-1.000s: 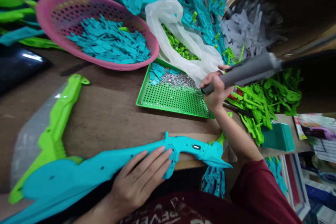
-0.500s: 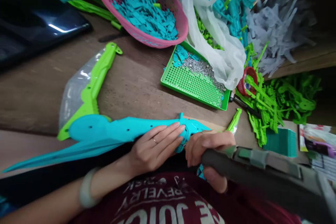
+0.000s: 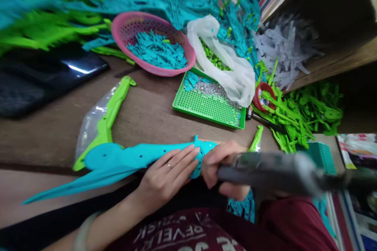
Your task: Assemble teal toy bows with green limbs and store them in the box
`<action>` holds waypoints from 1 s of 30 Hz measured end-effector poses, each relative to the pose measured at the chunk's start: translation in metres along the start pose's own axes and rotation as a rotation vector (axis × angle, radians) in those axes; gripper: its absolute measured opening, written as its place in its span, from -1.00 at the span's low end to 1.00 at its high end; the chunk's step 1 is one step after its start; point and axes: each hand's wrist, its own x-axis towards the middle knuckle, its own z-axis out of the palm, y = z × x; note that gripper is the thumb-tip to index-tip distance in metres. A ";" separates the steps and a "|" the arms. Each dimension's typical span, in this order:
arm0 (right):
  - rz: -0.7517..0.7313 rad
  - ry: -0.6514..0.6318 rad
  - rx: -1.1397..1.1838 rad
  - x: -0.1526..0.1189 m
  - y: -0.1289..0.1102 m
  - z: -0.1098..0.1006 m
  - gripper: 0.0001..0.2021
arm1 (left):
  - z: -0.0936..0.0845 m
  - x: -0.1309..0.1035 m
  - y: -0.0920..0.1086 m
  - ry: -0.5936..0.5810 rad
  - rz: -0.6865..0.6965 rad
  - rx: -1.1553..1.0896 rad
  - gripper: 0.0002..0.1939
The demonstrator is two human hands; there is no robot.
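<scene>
A long turquoise plastic toy piece [image 3: 135, 156], with a round end at left and a thin blade, lies along the table's near edge. My left hand [image 3: 169, 174] is laid over its near side, fingers together and stretched on top, thumb hidden. My right hand [image 3: 222, 164] wraps round a long dark power screwdriver [image 3: 265, 174] at the piece's right end; the tool's tip is hidden and its rear is blurred. A lime-green piece with a clear blade [image 3: 103, 121] stands out behind the round end. Another small green piece [image 3: 257, 139] lies past my right hand.
A green tray [image 3: 206, 108] holds screws and turquoise bits. Behind it are a pink basket [image 3: 165, 71] of turquoise parts and a white plastic bag [image 3: 240, 74] with green parts. Green parts [image 3: 294, 125] heap at right, beside a small red basket [image 3: 263, 104]. A black glossy object [image 3: 50, 78] lies left.
My view has tilted up, showing more of the heaps at the back. The screwdriver's rear has swung up to nearly level in the picture. My left hand keeps its place on the toy piece.
</scene>
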 end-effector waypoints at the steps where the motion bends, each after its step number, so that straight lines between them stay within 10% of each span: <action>1: 0.010 0.069 0.047 0.002 -0.009 -0.012 -0.68 | -0.009 0.002 0.001 -0.051 -0.011 0.001 -0.73; 7: -0.249 0.708 -0.005 0.022 -0.020 -0.105 -0.80 | -0.039 0.086 -0.050 -0.168 -0.017 -0.009 -0.69; 13: -0.177 0.921 -0.094 -0.001 0.018 -0.134 -0.71 | 0.023 0.218 -0.135 -0.682 0.125 0.450 -0.71; 17: -0.142 0.889 -0.192 -0.025 0.023 -0.142 -0.65 | 0.038 0.219 -0.151 -0.775 0.004 0.495 -0.65; 30: -0.106 0.986 -0.149 -0.024 0.014 -0.137 -0.64 | 0.004 0.207 -0.150 -0.703 -0.256 0.288 -0.88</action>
